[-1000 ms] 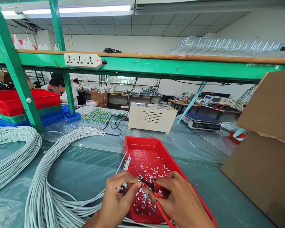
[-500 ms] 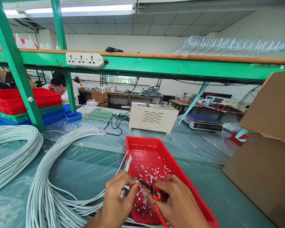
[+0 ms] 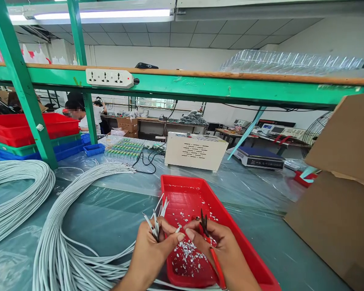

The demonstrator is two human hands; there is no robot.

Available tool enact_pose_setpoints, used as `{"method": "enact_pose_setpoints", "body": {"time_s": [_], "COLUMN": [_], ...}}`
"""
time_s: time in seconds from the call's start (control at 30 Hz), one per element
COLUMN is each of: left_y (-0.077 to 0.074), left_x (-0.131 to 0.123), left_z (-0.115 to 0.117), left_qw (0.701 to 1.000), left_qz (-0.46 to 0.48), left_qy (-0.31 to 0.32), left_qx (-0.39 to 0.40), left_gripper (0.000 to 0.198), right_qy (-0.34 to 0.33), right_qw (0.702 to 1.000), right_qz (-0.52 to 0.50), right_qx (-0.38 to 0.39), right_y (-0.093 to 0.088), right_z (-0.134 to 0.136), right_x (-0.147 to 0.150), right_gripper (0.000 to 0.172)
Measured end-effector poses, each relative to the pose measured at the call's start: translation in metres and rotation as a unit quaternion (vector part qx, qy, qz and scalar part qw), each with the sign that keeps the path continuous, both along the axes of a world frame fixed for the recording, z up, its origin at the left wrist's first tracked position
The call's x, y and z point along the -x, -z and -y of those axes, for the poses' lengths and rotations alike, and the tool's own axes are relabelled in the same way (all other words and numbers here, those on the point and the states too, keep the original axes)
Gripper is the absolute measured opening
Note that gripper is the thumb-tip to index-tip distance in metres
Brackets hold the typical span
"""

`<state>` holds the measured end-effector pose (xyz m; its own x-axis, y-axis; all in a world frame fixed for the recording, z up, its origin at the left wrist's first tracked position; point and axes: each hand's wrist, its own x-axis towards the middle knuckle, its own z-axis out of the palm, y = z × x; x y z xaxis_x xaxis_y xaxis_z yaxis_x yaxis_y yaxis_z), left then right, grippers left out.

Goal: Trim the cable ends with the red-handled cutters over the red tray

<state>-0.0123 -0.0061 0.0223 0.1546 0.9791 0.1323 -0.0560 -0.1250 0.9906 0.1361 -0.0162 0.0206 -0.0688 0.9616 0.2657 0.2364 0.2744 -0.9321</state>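
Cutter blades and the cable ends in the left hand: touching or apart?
Apart. The head view shows the cutter blades pointing up from the right hand, with red tray visible between them and the cable ends fanned above the left hand.

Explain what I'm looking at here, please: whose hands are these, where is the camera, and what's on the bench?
There is no machine: a person works with bare hands, filmed by a camera worn on their head, looking forward and down. The left hand pinches a few white cable ends that belong to the grey cable bundle spread over the plastic-covered bench. The right hand holds red-handled cutters, tips pointing up, over a red tray scattered with small white offcuts. Behind stand a cream box-shaped device, a weighing scale, stacked bins and, to the right, a cardboard box. Another person sits far back on the left.
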Motion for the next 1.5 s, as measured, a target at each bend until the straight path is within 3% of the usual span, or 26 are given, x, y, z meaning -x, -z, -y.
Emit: {"method": "enact_pose_setpoints", "body": {"time_s": [0.3,0.47,0.7,0.83,1.0,1.23,1.37,1.5], "left_y": [0.007,0.009,0.009,0.011,0.013,0.015,0.011,0.006], "left_x": [-0.005,-0.007,-0.008,-0.008,-0.008,-0.005,0.0,0.005], "left_z": [0.004,0.006,0.007,0.006,0.005,0.005,0.0,-0.004], "left_qw": [0.999,0.996,0.993,0.995,0.998,0.996,0.991,0.988], "left_qz": [-0.039,-0.068,-0.099,-0.085,-0.056,-0.057,-0.075,-0.052], "left_qy": [-0.018,-0.049,-0.047,-0.023,-0.017,0.021,0.082,0.141], "left_qx": [-0.021,-0.036,-0.045,-0.041,-0.032,-0.061,-0.068,-0.028], "left_gripper": [0.024,0.018,0.017,0.016,0.019,0.026,0.026,0.029], "right_qy": [-0.003,0.0,-0.001,0.007,0.011,0.01,0.028,-0.025], "right_qw": [0.996,0.995,0.997,0.996,0.984,0.982,0.986,0.996], "right_qz": [-0.091,-0.099,-0.083,-0.091,-0.169,-0.181,-0.162,-0.081], "right_qx": [0.01,0.018,-0.009,-0.008,0.046,0.052,0.034,-0.004], "right_y": [0.014,0.015,0.012,0.009,0.007,0.009,0.005,0.001], "right_z": [-0.005,-0.004,-0.003,-0.002,-0.002,-0.003,-0.003,-0.002], "right_x": [0.006,0.007,0.006,0.007,0.009,0.009,0.006,0.001], "right_gripper": [0.014,0.012,0.006,0.006,0.01,0.01,0.01,0.005]}}
